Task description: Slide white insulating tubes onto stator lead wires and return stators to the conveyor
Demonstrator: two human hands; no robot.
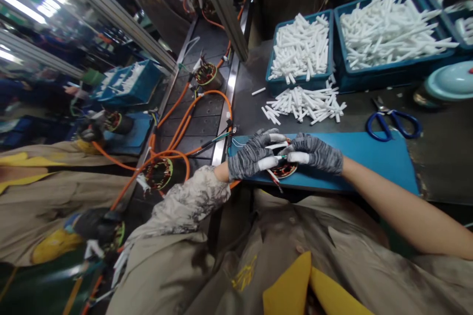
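Note:
My left hand (254, 155) and my right hand (314, 153), in grey gloves with white fingertips, meet over a round wire-wound motor part (285, 171). It rests on a blue mat (377, 162), mostly hidden under my fingers. A short green wire (282, 157) shows between my two thumbs, and my right fingertips are closed at it. My left fingers are closed beside a white sleeve (276, 146), which they seem to pinch. Another thin white tube and dark red wire ends (275, 179) stick out towards me.
A pile of white tubes (305, 104) lies beyond the mat, before blue bins (271, 83) full of them. Blue-handled scissors (393, 123) lie right, near a lidded container (451, 81). Left, a conveyor (201, 128) carries wound parts (207, 76) and orange cables (181, 128); co-workers stand beyond.

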